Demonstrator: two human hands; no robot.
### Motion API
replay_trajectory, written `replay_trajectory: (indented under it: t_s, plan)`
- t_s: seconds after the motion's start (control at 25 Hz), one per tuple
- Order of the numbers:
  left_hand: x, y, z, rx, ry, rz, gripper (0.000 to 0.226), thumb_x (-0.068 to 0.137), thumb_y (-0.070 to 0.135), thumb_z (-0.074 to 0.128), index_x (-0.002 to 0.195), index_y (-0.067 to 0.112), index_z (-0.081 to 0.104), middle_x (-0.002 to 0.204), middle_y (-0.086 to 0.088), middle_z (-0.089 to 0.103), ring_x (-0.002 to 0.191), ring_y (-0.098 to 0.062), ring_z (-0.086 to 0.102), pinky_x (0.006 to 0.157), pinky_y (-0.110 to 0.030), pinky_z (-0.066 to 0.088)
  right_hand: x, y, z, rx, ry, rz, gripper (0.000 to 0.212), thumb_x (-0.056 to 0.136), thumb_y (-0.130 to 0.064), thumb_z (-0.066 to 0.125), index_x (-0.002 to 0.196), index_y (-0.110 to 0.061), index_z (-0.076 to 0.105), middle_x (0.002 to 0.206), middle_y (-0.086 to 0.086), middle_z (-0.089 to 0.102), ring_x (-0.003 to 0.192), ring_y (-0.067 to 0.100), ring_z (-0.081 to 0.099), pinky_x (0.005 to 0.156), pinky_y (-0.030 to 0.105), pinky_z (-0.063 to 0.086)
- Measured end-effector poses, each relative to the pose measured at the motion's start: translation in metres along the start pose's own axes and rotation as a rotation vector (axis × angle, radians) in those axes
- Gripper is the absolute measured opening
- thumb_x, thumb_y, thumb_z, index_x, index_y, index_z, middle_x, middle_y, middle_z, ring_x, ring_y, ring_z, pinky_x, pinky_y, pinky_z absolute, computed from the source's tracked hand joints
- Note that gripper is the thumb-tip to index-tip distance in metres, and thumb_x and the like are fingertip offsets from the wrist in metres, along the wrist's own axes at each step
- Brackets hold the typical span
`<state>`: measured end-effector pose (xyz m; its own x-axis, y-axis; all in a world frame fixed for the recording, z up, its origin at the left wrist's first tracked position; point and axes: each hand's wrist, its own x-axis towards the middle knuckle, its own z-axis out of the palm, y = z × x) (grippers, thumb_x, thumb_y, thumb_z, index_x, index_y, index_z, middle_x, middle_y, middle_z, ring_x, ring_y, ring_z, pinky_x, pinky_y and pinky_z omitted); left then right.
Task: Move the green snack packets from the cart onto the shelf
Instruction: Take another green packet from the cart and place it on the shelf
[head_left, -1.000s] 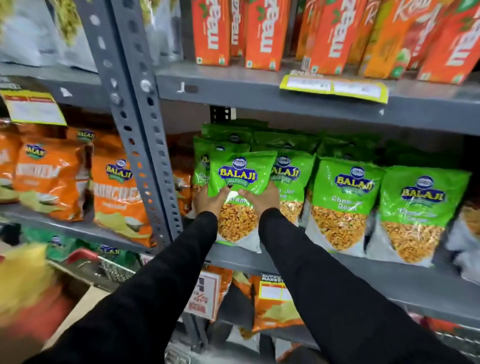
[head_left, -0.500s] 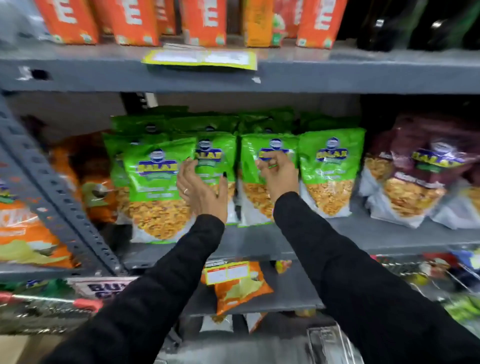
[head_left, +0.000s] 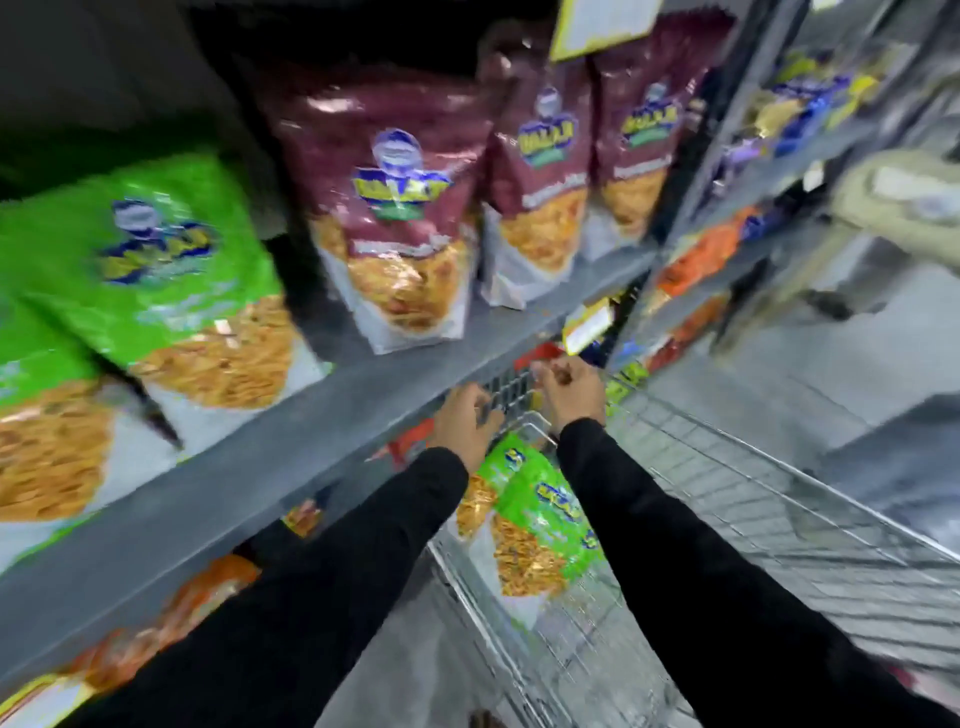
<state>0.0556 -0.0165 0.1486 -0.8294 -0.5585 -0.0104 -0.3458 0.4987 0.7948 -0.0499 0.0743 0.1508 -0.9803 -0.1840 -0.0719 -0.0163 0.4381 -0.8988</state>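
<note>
The picture is blurred by motion. A wire cart (head_left: 779, 499) stands at the lower right with green snack packets (head_left: 540, 519) lying in it. My left hand (head_left: 465, 426) and my right hand (head_left: 571, 389) hover over the cart's far end, just above those packets, fingers curled and holding nothing. Green snack packets (head_left: 156, 280) stand on the grey shelf (head_left: 291, 431) at the left. Black sleeves cover both my arms.
Maroon snack packets (head_left: 400, 218) stand on the same shelf to the right of the green ones. Orange packets (head_left: 156, 639) fill the shelf below. A further shelf rack (head_left: 753, 171) stands behind the cart. Another person's light sleeve (head_left: 898, 208) shows at the right edge.
Both hands have left the green packets on the shelf and dropped to the right, over the cart. My view has swung right and down.
</note>
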Motion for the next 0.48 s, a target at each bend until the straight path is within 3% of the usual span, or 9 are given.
replay_trajectory:
  t_s: [0.12,0.2,0.32,0.36,0.48]
  plan:
    - [0.027,-0.033,0.083,0.247,-0.307,-0.198,0.038,0.091,0.019,0.053,0.116,-0.01,0.053,0.124,-0.029,0.055,0.116,-0.033,0.052,0.091,-0.032,0.03,0.02,0.095,-0.004,-0.043,-0.034,0.288,0.028,0.08,-0.027,0.068,0.095,-0.004,0.066,0.099,0.023,0.07,0.086,0.024,0.064,0.067,0.028,0.046]
    - [0.042,-0.057,0.121,0.282,-0.438,-0.317,0.049,0.092,0.023,0.053,0.13,-0.007,0.044,0.136,-0.026,0.048,0.125,-0.033,0.046,0.104,-0.036,0.033,0.021,0.152,0.004,-0.119,-0.066,0.479,0.045,0.078,-0.033,0.068,0.109,0.0,0.062,0.114,0.024,0.066,0.107,0.03,0.062,0.083,0.031,0.048]
    - [0.047,-0.094,0.159,0.403,-0.554,-0.501,0.069,0.09,0.037,0.053,0.14,-0.004,0.029,0.147,-0.023,0.036,0.135,-0.033,0.036,0.113,-0.036,0.03,0.007,0.217,0.012,-0.196,-0.018,0.81,0.081,0.075,-0.044,0.069,0.13,0.006,0.039,0.137,0.022,0.048,0.13,0.032,0.044,0.104,0.035,0.037]
    - [0.044,-0.104,0.169,0.461,-0.606,-0.525,0.074,0.089,0.041,0.052,0.142,-0.004,0.025,0.149,-0.023,0.031,0.138,-0.032,0.032,0.114,-0.033,0.027,0.001,0.237,0.015,-0.193,-0.05,0.898,0.084,0.077,-0.044,0.067,0.135,0.007,0.033,0.143,0.022,0.042,0.133,0.031,0.04,0.107,0.035,0.033]
    - [0.034,-0.12,0.184,0.412,-0.702,-0.627,0.083,0.086,0.042,0.057,0.143,-0.003,0.018,0.152,-0.021,0.026,0.14,-0.029,0.029,0.112,-0.03,0.027,-0.014,0.268,0.024,-0.093,-0.266,0.945,0.068,0.089,-0.032,0.056,0.138,0.007,0.031,0.148,0.023,0.035,0.137,0.029,0.035,0.108,0.029,0.026]
